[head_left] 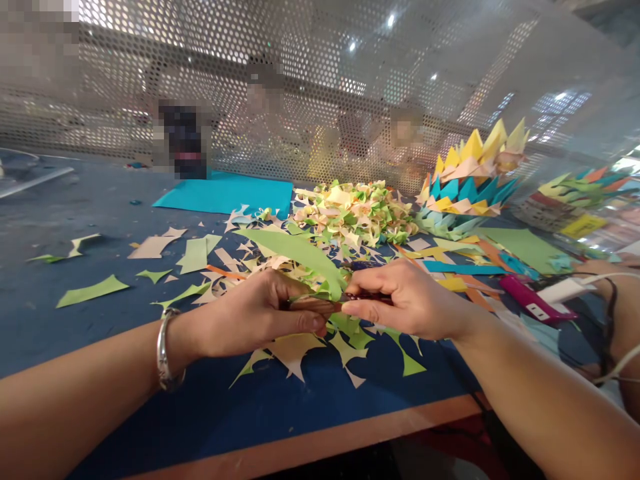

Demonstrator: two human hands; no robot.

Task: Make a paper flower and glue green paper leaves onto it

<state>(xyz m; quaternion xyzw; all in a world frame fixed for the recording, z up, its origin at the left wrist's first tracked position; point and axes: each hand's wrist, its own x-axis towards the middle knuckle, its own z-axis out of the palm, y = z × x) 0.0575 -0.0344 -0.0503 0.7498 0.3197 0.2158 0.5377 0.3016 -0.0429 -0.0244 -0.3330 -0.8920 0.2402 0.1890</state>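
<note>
My left hand is closed on a brown, wood-like piece, its thumb along the near side. My right hand is closed close beside it, fingertips meeting the end of that piece. A dark reddish-brown thing shows between the right fingers; its kind is unclear. A long, curved light-green paper leaf rises between the hands, its lower end at the fingertips. Which fingers pinch the leaf is hidden. Cut paper scraps in green and cream lie beneath and around both hands.
Behind the hands stands a heap of small paper pieces with a blue sheet to its left. Layered folded-paper pieces stand at the right. Nearby are a magenta power strip, cables and another person's arm. A perforated metal panel closes the back.
</note>
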